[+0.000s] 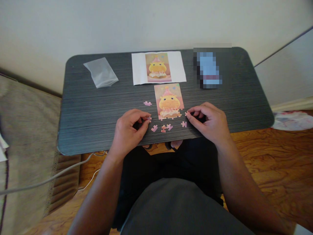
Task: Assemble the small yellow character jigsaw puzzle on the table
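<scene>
A nearly finished jigsaw puzzle (168,101) showing a yellow figure with a pink hat lies at the middle of the dark table (97,111). My left hand (129,130) is curled just left of its lower edge, fingertips pinching a small pink piece (149,118). My right hand (207,122) rests to the right, fingers closed on another pink piece (187,114) beside the puzzle's lower right corner. Several loose pieces (163,128) lie between my hands, and one more loose piece (147,103) sits left of the puzzle.
A white reference sheet (178,67) with the same picture lies behind the puzzle. A clear plastic bag (101,72) is at the back left, a blurred blue object (209,70) at the back right. A cable (49,178) hangs below the table's left side.
</scene>
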